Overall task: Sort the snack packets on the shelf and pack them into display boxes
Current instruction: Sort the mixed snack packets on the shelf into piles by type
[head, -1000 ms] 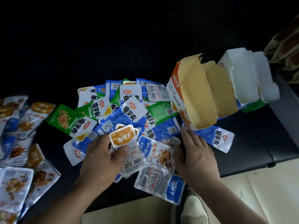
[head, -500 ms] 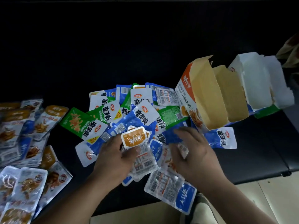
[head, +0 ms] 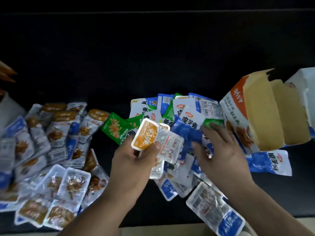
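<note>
My left hand [head: 136, 160] grips a small stack of clear snack packets; the top one has an orange label [head: 145, 134]. My right hand [head: 219, 150] rests with spread fingers on the mixed heap of blue, green and white packets [head: 185, 121] in the middle of the dark shelf; whether it grips one I cannot tell. An open orange-and-white display box [head: 259, 113] with a brown cardboard inside stands at the right of the heap, tipped toward me. A blue packet [head: 271, 162] lies below the box.
Several brown-and-clear packets [head: 56, 150] lie spread at the left. A clear packet with a blue end [head: 216, 212] lies at the shelf's front edge. A white box [head: 305, 89] stands behind the orange one at the far right. The dark shelf surface [head: 153, 57] stretches behind.
My left hand has lifted its stack of packets up off the heap. My right hand has slid further up into the heap, toward the box. The view has shifted left.
</note>
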`<state>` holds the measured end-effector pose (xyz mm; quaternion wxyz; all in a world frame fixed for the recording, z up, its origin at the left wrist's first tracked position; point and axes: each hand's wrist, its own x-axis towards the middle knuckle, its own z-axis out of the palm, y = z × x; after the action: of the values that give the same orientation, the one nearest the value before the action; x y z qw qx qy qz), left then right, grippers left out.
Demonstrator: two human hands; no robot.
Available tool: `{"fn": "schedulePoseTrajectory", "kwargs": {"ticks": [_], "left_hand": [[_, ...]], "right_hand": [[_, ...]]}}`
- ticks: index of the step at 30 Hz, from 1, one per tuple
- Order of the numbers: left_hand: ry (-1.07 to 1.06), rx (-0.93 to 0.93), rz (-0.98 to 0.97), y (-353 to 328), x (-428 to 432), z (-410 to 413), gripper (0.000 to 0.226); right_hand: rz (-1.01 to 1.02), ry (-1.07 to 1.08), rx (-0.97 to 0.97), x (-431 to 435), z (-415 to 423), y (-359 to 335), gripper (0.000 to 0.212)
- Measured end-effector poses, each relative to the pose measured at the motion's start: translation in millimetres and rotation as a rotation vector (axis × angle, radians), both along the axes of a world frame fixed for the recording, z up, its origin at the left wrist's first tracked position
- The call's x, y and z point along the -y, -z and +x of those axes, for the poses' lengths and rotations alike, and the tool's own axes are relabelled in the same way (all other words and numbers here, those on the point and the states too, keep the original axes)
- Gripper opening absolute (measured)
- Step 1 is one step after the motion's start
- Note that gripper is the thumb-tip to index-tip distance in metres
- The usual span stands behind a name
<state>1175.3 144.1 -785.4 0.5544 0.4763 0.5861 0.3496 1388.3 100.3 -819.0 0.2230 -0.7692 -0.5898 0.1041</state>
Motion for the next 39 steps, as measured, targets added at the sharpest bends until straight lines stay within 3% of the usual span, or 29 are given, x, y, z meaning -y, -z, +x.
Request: {"fn": "schedulePoseTrajectory", "kwargs": {"ticks": [2,5,9,13,20,24,26,28,29,35,39], "left_hand": [[-0.018,0.039,-0.057,-4,0,-16,0.007],[-0.021,0.113,-0.154,-12,6,-35,0.015],[-0.054,0.106,-0.188,-19,13,-53,0.023],[-0.106,0.07,-0.161,-29,2,-76,0.033],[-0.42,-0.239,0.112,-25,-46,-166,0.027],[-0.508,-0.43,0.272,-35,-71,-204,0.027],[-0.445,-0.682,0.338,-36,-76,-218,0.021],[-0.339,-1.066,0.385,-32,-75,-221,0.043],[-0.298,-1.13,0.411,-28,-71,-217,0.051],[0.036,-1.032,0.496,-5,-54,-162,0.044],[0.318,-0.881,0.418,-4,-51,-123,0.051]], "right_hand": [[0.028,-0.072,-0.226,-2,-27,-23,0.053],[-0.159,-0.149,-0.653,-11,-71,-42,0.04],[-0.218,-0.111,-0.847,-24,-122,-35,0.033],[-0.287,-0.169,-0.823,-37,-160,-32,0.04],[-0.376,-0.31,-0.643,-97,-202,-68,0.015],[-0.401,-0.378,-0.529,-122,-225,-84,0.016],[-0.38,-0.369,-0.564,-125,-231,-88,0.006],[-0.361,-0.342,-0.576,-121,-231,-87,0.007],[-0.348,-0.32,-0.57,-117,-229,-85,0.006],[-0.28,-0.211,-0.508,-89,-181,-78,0.016],[-0.238,-0.178,-0.302,-83,-125,-75,0.031]]}}
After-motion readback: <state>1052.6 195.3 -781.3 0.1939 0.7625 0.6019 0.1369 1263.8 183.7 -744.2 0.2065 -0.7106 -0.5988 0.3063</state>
